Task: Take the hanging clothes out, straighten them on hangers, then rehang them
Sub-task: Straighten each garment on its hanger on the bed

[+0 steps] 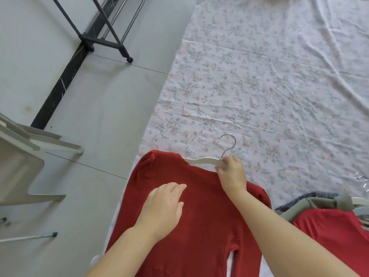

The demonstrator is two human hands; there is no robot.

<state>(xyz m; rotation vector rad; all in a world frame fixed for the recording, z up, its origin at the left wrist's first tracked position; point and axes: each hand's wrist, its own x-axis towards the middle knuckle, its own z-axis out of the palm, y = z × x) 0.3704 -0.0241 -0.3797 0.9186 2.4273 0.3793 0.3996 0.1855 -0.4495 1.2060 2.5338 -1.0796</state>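
A red sweater (199,216) of ribbed knit lies flat on a floral sheet (259,86) spread over the tiled floor (99,116), neck pointing away from the person; its left edge lies along the sheet's border. A white hanger (201,161) sits in the neck opening, one arm tucked into the far-left shoulder, its metal hook (229,142) resting on the sheet beyond the collar.

The right hand (231,172) grips the white hanger at its middle, just under the hook; its fingers (225,161) are curled round the bar, so the hanger runs out leftward from the fist into the sweater. The left hand (165,206) rests palm down on the chest of the sweater, below the hanger arm and not touching it; its fingers (175,186) are straight and lie close together, flat against the knit.

At the right edge lies another red garment (329,236) with a grey hanger (311,204) and a dark knit piece (303,196) beside it; a black rack base (105,43) stands on the floor far left, and a pale chair (24,166) sits at the near left.
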